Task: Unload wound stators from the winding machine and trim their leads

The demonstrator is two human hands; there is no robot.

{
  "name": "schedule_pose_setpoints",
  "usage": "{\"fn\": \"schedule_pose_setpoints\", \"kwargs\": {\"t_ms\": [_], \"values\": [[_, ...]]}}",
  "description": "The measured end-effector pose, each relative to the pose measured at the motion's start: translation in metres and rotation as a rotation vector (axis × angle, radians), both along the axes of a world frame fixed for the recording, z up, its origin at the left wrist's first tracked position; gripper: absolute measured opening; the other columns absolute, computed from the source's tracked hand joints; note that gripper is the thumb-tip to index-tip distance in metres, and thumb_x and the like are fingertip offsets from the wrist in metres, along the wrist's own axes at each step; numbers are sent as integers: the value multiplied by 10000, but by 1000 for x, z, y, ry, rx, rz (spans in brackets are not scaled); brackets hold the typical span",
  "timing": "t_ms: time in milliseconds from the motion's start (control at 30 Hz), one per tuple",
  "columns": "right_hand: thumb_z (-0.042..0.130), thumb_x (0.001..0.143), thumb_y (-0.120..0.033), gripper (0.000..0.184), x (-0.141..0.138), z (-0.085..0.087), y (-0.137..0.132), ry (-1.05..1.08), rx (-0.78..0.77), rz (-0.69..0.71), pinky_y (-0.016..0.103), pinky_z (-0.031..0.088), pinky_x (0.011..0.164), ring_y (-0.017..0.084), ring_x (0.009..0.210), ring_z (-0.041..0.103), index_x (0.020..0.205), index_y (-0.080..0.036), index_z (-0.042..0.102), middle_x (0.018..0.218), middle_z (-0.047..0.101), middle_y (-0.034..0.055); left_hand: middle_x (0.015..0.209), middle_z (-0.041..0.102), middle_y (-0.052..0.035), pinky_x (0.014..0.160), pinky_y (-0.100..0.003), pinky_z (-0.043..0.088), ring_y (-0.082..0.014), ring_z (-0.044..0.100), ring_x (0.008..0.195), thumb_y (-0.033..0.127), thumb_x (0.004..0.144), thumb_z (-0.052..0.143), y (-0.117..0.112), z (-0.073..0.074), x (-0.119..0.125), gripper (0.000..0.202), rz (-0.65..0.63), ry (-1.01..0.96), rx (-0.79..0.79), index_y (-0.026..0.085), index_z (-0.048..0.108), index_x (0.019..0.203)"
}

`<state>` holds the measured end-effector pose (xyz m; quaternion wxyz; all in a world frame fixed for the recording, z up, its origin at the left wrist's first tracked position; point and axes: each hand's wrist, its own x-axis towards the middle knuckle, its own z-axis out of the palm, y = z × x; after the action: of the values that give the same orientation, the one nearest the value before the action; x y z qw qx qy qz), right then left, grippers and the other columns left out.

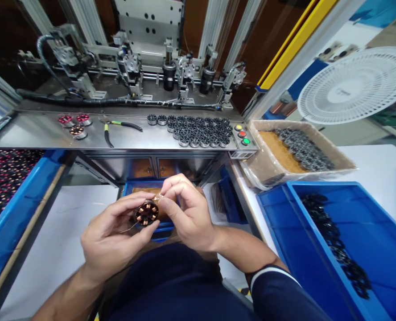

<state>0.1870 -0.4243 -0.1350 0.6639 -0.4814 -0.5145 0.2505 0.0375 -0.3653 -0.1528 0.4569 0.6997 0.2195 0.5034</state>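
A small round stator wound with copper wire [146,213] is held in front of me, above my lap. My left hand [113,236] is closed around its left side and underside. My right hand [184,211] pinches at its upper right edge with thumb and forefinger, where a thin copper wire end sticks out. A fine wire strand trails down to the left of the stator.
A steel shelf [44,133] carries several black unwound stators [198,130], three wound ones [74,125], pliers [117,127] and coloured buttons [242,133]. Winding machinery [167,71] stands behind. A blue bin [368,249] and a cardboard box [301,151] of stators lie right, a fan [358,84] beyond, a tray of wound parts [4,183] left.
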Motion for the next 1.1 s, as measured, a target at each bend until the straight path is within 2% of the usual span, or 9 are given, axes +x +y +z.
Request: {"fn": "schedule_pose_setpoints", "kwargs": {"t_ms": [300, 433, 533, 633, 733, 800, 867, 967, 1100], "values": [[650, 886, -348, 221, -2, -10, 6, 239, -117, 2, 298, 468, 750, 141, 787, 558, 747, -201, 561, 836, 580, 18, 1067, 769, -12, 925, -239, 593, -166, 718, 1033, -19, 666, 786, 1, 6, 0, 489, -75, -78, -195, 210, 695, 1088], [727, 806, -480, 313, -1, -18, 3, 406, -89, 63, 306, 502, 766, 151, 814, 584, 901, -217, 586, 905, 607, 28, 1050, 774, -8, 908, -233, 598, -163, 727, 1002, -11, 662, 791, 4, 7, 2, 453, -17, -90, -225, 204, 705, 1051], [808, 717, -489, 440, 0, -23, -1, 459, -92, 123, 310, 511, 798, 157, 850, 597, 994, -224, 593, 962, 616, 37, 1058, 772, -11, 893, -241, 606, -167, 730, 996, -7, 665, 791, 5, 7, 3, 451, -3, -82, -208, 206, 701, 1051], [834, 685, -481, 448, 3, -22, 1, 447, -150, 184, 311, 510, 791, 154, 833, 593, 979, -224, 615, 957, 616, 35, 1062, 769, -13, 896, -255, 607, -172, 728, 1004, -6, 673, 787, 4, 8, 3, 451, 3, -63, -184, 205, 697, 1061], [816, 712, -465, 346, 6, -16, 10, 373, -134, 219, 319, 500, 769, 152, 797, 587, 889, -216, 654, 907, 615, 26, 1068, 765, -11, 915, -265, 602, -174, 726, 1009, -5, 669, 792, 2, 9, 3, 468, 3, -51, -155, 209, 696, 1074], [788, 761, -419, 247, 7, -11, 14, 299, -103, 194, 327, 486, 776, 152, 781, 586, 774, -206, 664, 838, 618, 19, 1070, 764, -15, 928, -279, 598, -181, 725, 1012, 5, 665, 798, 1, 9, 2, 468, 12, -33, -135, 207, 698, 1075], [763, 800, -369, 235, 7, -6, 16, 233, -73, 140, 331, 476, 778, 149, 761, 582, 684, -199, 650, 771, 615, 14, 1068, 765, -22, 933, -289, 598, -188, 725, 1014, 18, 666, 802, 1, 8, 1, 465, 23, -11, -121, 205, 698, 1079], [745, 821, -340, 243, 7, -3, 13, 185, -48, 77, 329, 480, 760, 144, 738, 577, 655, -197, 640, 744, 610, 11, 1054, 769, -34, 917, -319, 611, -208, 729, 1008, 44, 670, 809, 1, 7, -1, 446, 27, 0, -125, 202, 695, 1072], [733, 822, -403, 299, 7, -3, 8, 176, -67, 55, 332, 491, 739, 148, 722, 574, 633, -202, 618, 726, 605, 11, 1046, 772, -48, 906, -353, 619, -227, 733, 997, 81, 670, 820, 2, 7, 0, 414, 31, 2, -141, 196, 693, 1047]]}}
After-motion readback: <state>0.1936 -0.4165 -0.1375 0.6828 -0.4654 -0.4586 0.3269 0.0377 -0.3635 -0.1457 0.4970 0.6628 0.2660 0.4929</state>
